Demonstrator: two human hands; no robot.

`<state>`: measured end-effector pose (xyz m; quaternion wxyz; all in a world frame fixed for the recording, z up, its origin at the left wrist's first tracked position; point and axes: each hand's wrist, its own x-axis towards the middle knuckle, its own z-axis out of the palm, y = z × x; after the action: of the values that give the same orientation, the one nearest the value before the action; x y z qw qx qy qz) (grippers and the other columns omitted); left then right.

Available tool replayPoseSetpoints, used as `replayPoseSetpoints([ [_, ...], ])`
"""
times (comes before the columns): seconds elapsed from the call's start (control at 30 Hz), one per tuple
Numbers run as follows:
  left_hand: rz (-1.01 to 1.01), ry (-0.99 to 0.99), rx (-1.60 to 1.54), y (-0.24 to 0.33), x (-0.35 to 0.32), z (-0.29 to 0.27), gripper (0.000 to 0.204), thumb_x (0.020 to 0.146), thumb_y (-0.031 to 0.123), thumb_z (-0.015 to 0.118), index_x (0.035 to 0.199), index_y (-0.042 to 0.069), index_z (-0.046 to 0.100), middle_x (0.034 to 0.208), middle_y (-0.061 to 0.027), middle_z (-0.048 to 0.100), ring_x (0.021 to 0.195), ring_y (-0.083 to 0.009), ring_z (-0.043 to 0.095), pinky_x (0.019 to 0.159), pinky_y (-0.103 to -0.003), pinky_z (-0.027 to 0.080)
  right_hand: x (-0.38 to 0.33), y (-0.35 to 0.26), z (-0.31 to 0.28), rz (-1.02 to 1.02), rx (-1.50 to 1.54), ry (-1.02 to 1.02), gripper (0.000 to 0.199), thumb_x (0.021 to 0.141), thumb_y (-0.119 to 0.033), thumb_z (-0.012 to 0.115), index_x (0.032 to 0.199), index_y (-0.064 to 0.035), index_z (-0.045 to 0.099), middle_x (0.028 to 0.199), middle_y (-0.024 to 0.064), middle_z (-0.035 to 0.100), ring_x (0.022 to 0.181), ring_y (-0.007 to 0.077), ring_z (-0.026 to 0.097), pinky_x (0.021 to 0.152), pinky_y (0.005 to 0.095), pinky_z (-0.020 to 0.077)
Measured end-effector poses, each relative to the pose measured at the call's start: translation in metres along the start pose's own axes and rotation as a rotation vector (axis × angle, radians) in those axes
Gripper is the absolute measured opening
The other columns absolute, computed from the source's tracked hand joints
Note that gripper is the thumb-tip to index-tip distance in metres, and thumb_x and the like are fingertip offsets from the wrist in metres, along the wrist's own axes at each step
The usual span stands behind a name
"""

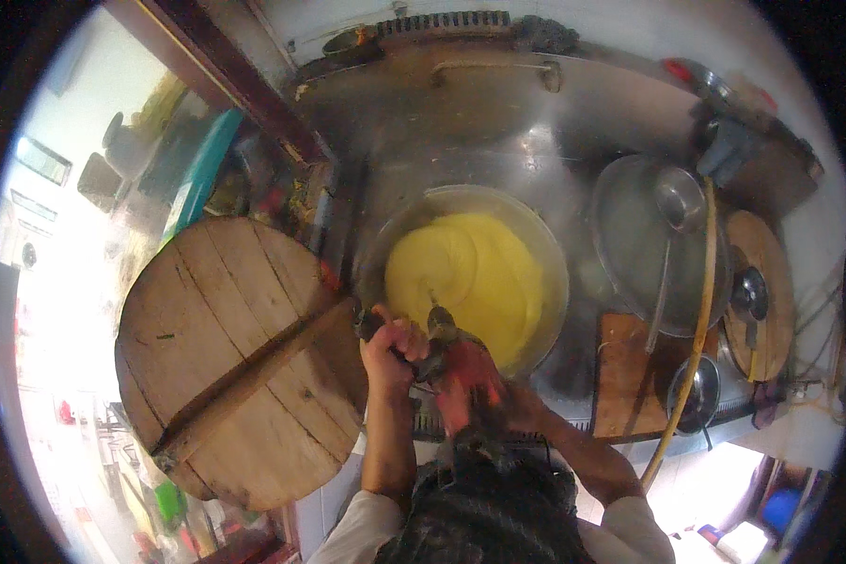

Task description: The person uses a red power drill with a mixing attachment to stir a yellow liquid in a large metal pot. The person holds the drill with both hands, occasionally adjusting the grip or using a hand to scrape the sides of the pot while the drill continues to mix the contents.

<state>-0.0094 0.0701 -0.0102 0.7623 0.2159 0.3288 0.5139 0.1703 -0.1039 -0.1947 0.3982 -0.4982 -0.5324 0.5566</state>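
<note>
While both my hands clench a power mixer (439,350), left hand (392,350) and right hand (475,381), I judge the yellow batter (465,277) mid-stir; next, steady circling inside the bowl (536,235).

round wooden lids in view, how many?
2. A large wooden lid with a crossbar lies left of the bowl of yellow batter. A smaller wooden lid sits at the far right, partly covered by a ladle. Others may be hidden.
</note>
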Motion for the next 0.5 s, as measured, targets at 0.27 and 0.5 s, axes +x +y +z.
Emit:
replayPoseSetpoints([
  [0.27,-0.065,-0.143,-0.093,-0.012,0.042,0.003,0.012,0.069,0.005,0.045,0.073,0.014,0.039,0.051,0.0015,0.029,0.040,-0.0121,0.028,0.041,-0.030,0.028,0.023,-0.128,-0.031,0.181,-0.373,0.098,0.050,0.069,-0.026,0.067,0.111,-0.0033,0.053,0.096,0.0188,0.062,0.093,0.0342,0.059,0.078,0.0395,0.0456],
  [0.5,-0.198,-0.217,-0.163,-0.025,0.036,-0.003,0.009,0.072,0.006,0.046,0.077,0.013,0.042,0.050,0.0032,0.028,0.039,-0.0107,0.026,0.040,-0.028,0.027,-0.011,-0.163,-0.005,0.494,-0.513,0.109,0.052,0.073,-0.034,0.059,0.115,-0.0044,0.051,0.103,0.0203,0.059,0.096,0.0379,0.056,0.085,0.0435,0.0447],
])
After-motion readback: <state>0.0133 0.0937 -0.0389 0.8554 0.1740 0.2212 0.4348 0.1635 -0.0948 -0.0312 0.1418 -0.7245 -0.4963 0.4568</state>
